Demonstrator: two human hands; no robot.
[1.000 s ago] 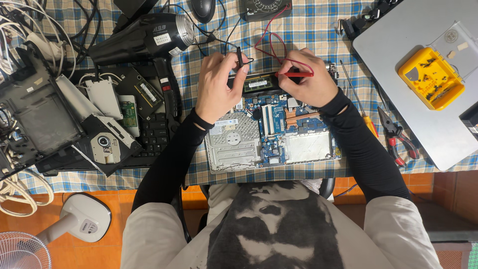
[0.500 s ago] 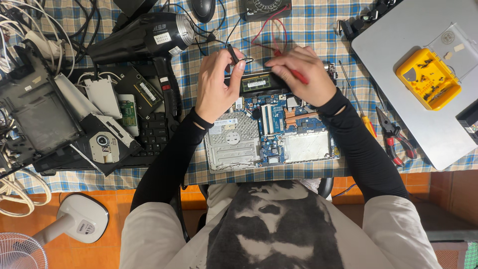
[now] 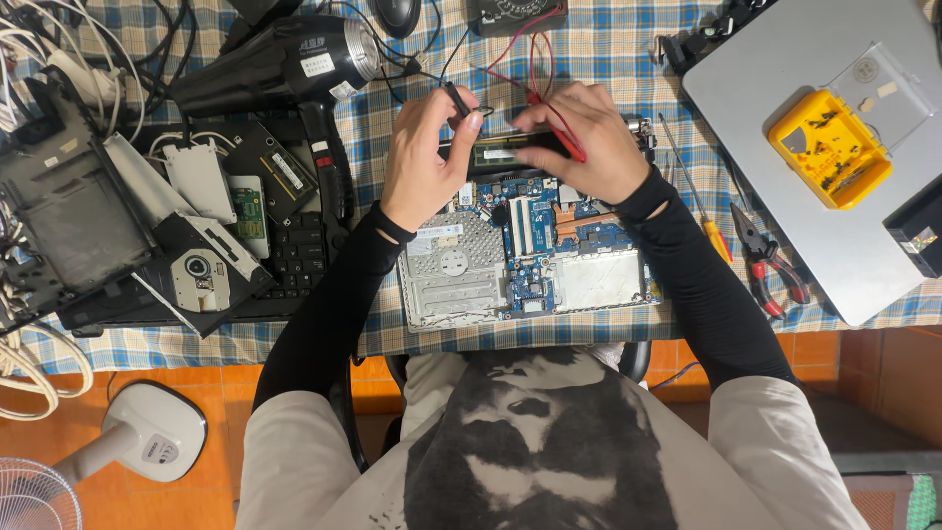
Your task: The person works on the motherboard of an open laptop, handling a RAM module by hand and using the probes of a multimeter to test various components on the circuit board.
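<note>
While hands (image 3: 510,147) probe, module (image 3: 500,154) lies crosswise.

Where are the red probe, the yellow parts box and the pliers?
red probe (image 3: 567,144), head view, on its shaft under the right hand's fingers.
yellow parts box (image 3: 829,149), head view, on its middle.
pliers (image 3: 770,265), head view, near the pivot above the red handles.

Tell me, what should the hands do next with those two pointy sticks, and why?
Probably press both tips steady on the dark memory stick. The left hand pinches the black probe and the right hand holds the red probe, both right over that stick at the top edge of the opened laptop board, so a firm touch seems the next step.
</note>
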